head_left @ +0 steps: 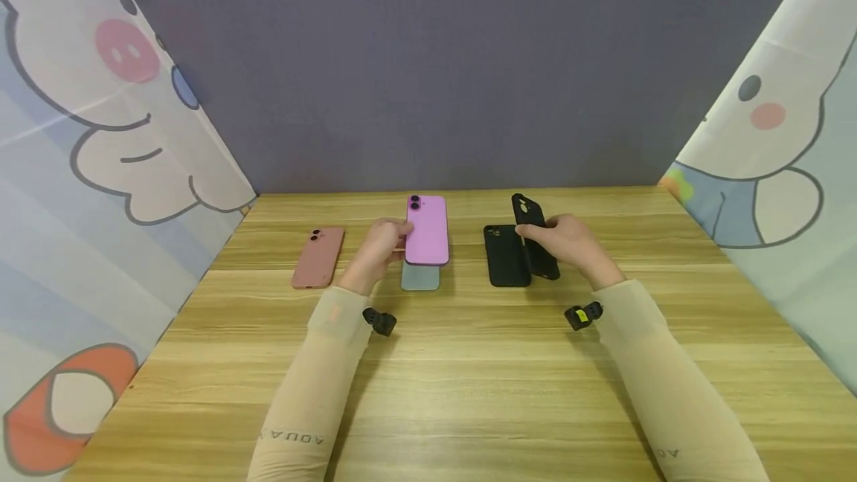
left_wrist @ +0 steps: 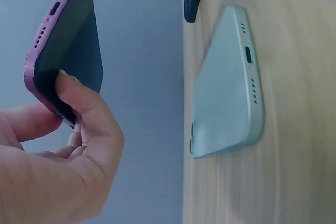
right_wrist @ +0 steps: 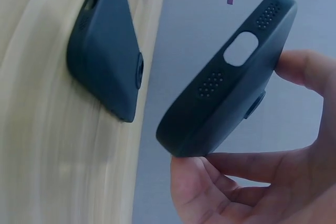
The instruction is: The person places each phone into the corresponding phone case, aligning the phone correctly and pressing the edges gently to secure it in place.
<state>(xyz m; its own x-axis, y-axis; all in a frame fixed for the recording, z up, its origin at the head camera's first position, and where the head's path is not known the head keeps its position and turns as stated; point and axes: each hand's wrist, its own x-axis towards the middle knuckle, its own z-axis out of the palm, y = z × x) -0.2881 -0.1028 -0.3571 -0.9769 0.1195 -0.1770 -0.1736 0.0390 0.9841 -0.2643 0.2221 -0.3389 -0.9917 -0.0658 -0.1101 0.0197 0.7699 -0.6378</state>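
My left hand grips a purple-pink phone by its left edge, camera side up, raised off the table. Beneath it lies a pale green phone, back up, partly covered by the purple one in the head view. In my right hand is a black phone case, held tilted by its edges between thumb and fingers. The right wrist view shows the raised case's port opening and speaker holes. A second black phone case lies flat on the table, overlapped by the raised one in the head view.
A dull pink phone lies on the wooden table to the left of my left hand. A dark grey panel stands along the table's back edge, with cartoon-printed cloths at both sides.
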